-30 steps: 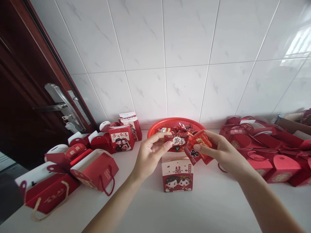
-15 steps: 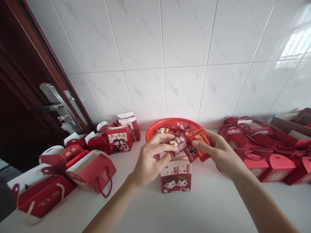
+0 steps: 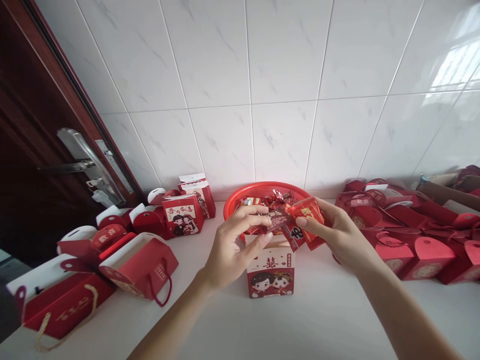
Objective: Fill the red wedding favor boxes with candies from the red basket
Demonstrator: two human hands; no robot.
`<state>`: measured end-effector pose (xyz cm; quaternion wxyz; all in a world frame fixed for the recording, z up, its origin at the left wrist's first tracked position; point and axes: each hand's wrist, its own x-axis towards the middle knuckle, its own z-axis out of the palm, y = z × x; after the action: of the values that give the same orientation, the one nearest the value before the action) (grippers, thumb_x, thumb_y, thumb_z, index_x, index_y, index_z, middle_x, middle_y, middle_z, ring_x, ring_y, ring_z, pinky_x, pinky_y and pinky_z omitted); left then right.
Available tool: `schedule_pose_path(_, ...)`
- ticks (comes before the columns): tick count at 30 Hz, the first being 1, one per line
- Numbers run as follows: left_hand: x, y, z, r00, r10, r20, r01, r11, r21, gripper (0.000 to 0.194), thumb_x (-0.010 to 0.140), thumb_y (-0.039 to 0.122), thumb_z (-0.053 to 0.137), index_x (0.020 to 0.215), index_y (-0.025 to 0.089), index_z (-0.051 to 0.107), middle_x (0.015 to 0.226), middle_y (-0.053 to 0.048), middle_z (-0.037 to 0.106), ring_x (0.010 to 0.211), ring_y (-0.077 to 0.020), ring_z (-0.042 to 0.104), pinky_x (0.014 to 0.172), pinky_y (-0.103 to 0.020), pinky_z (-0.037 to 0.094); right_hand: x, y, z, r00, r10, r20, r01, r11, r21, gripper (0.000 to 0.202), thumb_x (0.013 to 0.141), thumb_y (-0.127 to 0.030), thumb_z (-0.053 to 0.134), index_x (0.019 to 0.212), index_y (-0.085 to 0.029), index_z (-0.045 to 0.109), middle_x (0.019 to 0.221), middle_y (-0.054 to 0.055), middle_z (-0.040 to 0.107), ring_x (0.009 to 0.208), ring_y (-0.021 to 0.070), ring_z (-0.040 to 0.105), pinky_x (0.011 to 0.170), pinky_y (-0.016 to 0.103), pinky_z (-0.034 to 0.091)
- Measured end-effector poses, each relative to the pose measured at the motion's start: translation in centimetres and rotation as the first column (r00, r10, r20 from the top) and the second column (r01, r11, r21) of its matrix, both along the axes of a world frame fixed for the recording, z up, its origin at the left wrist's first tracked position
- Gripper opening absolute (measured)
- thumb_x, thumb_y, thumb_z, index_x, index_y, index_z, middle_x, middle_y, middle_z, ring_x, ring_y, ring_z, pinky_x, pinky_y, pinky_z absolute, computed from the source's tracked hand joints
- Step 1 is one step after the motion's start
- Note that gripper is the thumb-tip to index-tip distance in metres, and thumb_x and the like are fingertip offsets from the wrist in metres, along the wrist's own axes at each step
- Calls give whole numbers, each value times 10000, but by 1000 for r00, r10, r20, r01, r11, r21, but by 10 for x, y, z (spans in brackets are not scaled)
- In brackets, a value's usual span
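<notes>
My left hand (image 3: pixel 232 245) has its fingertips at the left end of a dark red candy packet (image 3: pixel 279 218), with the thumb just below it. My right hand (image 3: pixel 335 230) pinches several red candy packets (image 3: pixel 307 220), fanned out between thumb and fingers; one hanging below is dark with white print (image 3: pixel 294 237). Under both hands stands an upright small gift box (image 3: pixel 270 272), white above and red below, printed with two cartoon figures. Its top is partly hidden by the hands and packets. Right behind it, a red plastic basket (image 3: pixel 258 189) holds wrapped candies (image 3: pixel 277 197).
Several red gift boxes (image 3: pixel 140 267) with rope handles stand at left, beside a printed box (image 3: pixel 182 217). More red boxes (image 3: pixel 423 255) crowd the right side. A white tiled wall (image 3: pixel 285 135) rises behind, with a dark door and metal handle (image 3: pixel 86 160) at left.
The dark red packet at my left fingertips has turned flatter and shifted slightly right, and my left thumb shows apart from its lower edge. My right hand keeps its packets almost still.
</notes>
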<state>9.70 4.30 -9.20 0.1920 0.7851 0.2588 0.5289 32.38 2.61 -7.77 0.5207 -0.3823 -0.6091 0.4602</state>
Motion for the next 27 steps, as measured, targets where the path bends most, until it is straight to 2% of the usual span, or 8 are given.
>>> schedule_pose_path(3,1,0,0,995,6,96,8,988,-153,112,934,254,665,1030,217,708,1048,-49,731,971,-173,721,854,-265,596,1,-1,1,1000,11,8,-12,1000,14,377,830,-449,777,1116,-217,694,954,53,709,817,190,652,683,275,556)
schedule_pose_path(6,1,1,0,986,22,165,32,949,-313,151,937,327,667,1029,210,693,893,-11,719,744,-144,735,697,-231,599,0,-2,3,997,64,36,-64,998,13,308,819,-407,791,1043,-209,717,844,20,681,730,157,618,620,243,520)
schedule_pose_path(9,0,2,2,980,39,194,38,924,-381,191,916,367,690,997,193,686,824,5,693,635,-132,711,619,-227,586,0,-3,6,990,127,68,-126,992,-12,254,823,-408,782,939,-189,724,802,16,659,687,146,591,597,245,498)
schedule_pose_path(12,-1,2,4,979,64,191,14,924,-383,196,903,370,705,946,180,686,786,10,674,599,-117,679,604,-223,571,4,-4,8,986,164,35,-162,986,-43,264,779,-405,815,864,-179,709,790,17,649,683,146,585,593,247,490)
schedule_pose_path(16,0,1,5,979,77,187,-2,929,-371,189,898,372,707,907,184,695,760,15,663,606,-109,655,606,-215,550,10,-3,7,972,236,14,-235,971,-47,241,764,-375,831,831,-177,713,692,-12,588,610,115,534,562,234,469)
schedule_pose_path(21,2,1,3,989,54,141,7,917,-399,217,880,404,717,904,188,709,817,-16,718,749,-167,709,705,-258,583,7,-2,5,946,321,38,-316,943,-107,317,786,-388,809,1023,-184,751,774,13,650,668,140,581,621,261,508)
schedule_pose_path(24,-1,5,0,996,41,77,-6,913,-407,257,894,423,696,1007,194,727,944,-58,760,895,-205,732,796,-288,597,4,-1,5,955,291,57,-283,952,-120,353,771,-406,819,1036,-181,764,775,16,658,677,144,593,634,264,519)
schedule_pose_path(27,-8,10,1,998,56,-1,-53,929,-365,308,919,424,659,1137,214,714,1096,-88,755,1028,-235,715,876,-331,591,4,-1,7,968,195,155,-182,978,-98,367,752,-442,826,1001,-177,774,756,16,659,648,142,581,585,252,503)
